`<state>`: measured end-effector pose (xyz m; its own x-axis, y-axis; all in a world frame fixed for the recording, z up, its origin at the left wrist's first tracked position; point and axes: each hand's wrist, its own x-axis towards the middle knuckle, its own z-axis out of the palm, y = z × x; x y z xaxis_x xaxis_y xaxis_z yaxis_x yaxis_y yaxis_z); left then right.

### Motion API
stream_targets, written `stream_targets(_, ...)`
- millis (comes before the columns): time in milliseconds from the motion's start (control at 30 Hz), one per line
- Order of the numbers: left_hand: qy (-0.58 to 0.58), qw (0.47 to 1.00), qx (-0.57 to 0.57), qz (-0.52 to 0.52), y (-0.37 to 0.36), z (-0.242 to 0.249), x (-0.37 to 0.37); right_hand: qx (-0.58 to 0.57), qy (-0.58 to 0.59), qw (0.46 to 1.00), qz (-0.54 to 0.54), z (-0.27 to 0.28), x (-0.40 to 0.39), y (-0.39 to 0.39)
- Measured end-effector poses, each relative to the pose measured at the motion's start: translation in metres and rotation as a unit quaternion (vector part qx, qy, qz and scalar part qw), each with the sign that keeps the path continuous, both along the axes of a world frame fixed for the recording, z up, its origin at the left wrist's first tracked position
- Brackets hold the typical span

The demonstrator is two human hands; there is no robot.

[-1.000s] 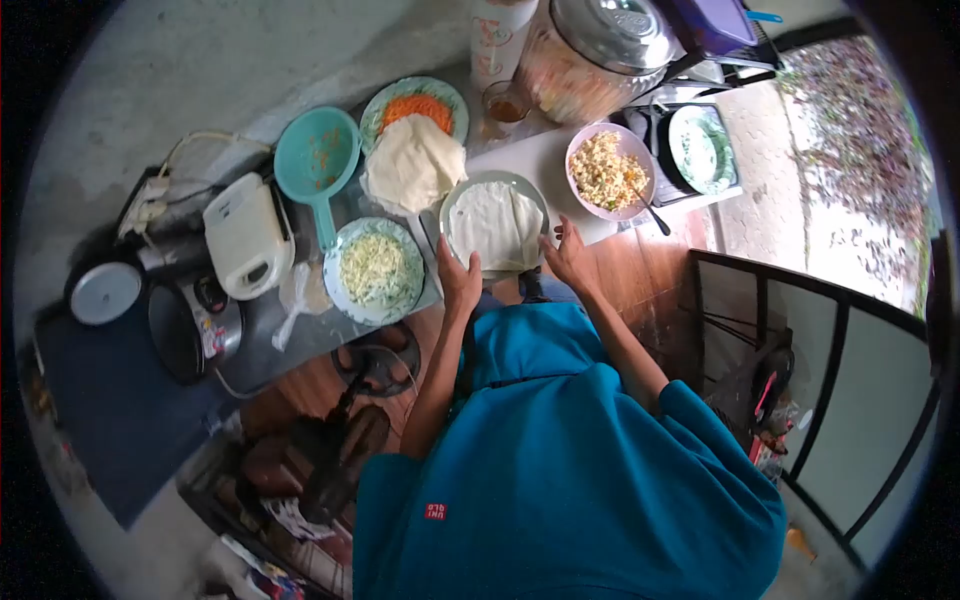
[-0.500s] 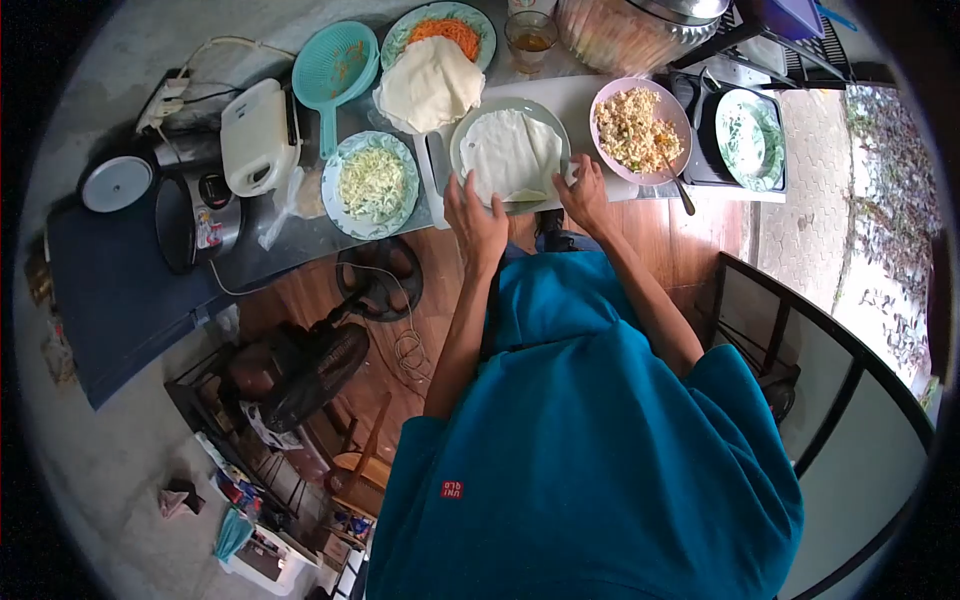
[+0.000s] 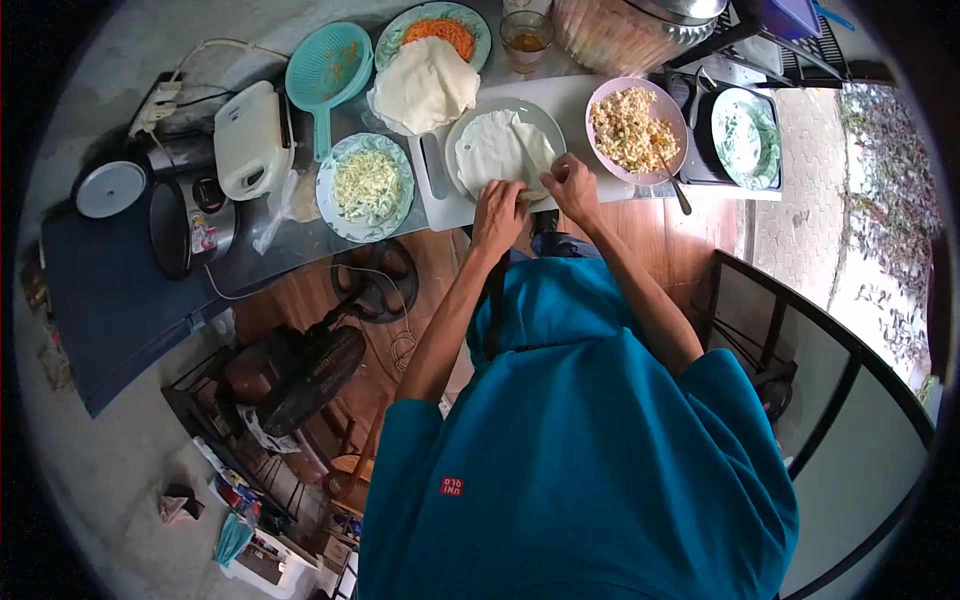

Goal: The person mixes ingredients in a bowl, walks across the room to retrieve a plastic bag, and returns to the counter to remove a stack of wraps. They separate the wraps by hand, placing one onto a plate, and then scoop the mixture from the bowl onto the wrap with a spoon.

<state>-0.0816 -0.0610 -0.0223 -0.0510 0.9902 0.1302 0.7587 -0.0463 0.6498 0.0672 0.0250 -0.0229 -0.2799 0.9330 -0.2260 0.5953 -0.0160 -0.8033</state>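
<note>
A thin white wrapper (image 3: 487, 145) lies on a pale round plate (image 3: 455, 132), its right side folded inward. At the wrapper's near edge, the fingers of my left hand (image 3: 499, 215) are closed over the folded sheet. My right hand (image 3: 574, 190) pinches at the near right corner, by the plate's rim; the fingertips partly hide what they grip. Beneath the plate is a white cutting board (image 3: 434, 165). A pink bowl (image 3: 677, 112) of chopped filling (image 3: 632, 130) with a spoon (image 3: 680, 195) stands right of my right hand.
Left of the board sits a plate of shredded cabbage (image 3: 366, 186). Behind are stacked wrappers (image 3: 424, 85), shredded carrot (image 3: 440, 38), a green strainer (image 3: 325, 70) and a glass of brown liquid (image 3: 526, 42). A white sandwich maker (image 3: 248, 140) stands farther left; a fan (image 3: 320, 375) is below.
My left hand has moved right and closed over the wrapper's near edge. My right hand has shifted slightly and its fingers have drawn together. The wrapper's right flap has shifted slightly.
</note>
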Motion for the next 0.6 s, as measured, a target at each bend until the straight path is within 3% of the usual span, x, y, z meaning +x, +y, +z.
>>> stream_targets(100, -0.009, 1.000, 0.015, -0.011, -0.003, 0.000, -0.003, -0.037, 0.056, 0.994, -0.082, 0.001, -0.009, 0.008)
stream_targets(267, 0.004, 0.999, 0.039, 0.012, -0.007, -0.004, -0.002, 0.013, 0.017, 1.000, -0.012, 0.025, -0.022, 0.027)
stream_targets(333, -0.030, 0.992, 0.091, 0.077, -0.005, -0.005, 0.002, 0.031, -0.001, 0.999, 0.015, 0.026, -0.022, 0.029)
stream_targets(433, -0.035, 0.984, 0.147, 0.095, -0.001, -0.004, 0.001, 0.119, 0.024, 0.992, 0.029, 0.021, -0.019, 0.027)
stream_targets(600, -0.006, 0.989, 0.125, 0.076, -0.007, -0.007, 0.008, 0.129, -0.012, 0.990, 0.049, 0.005, -0.012, 0.026)
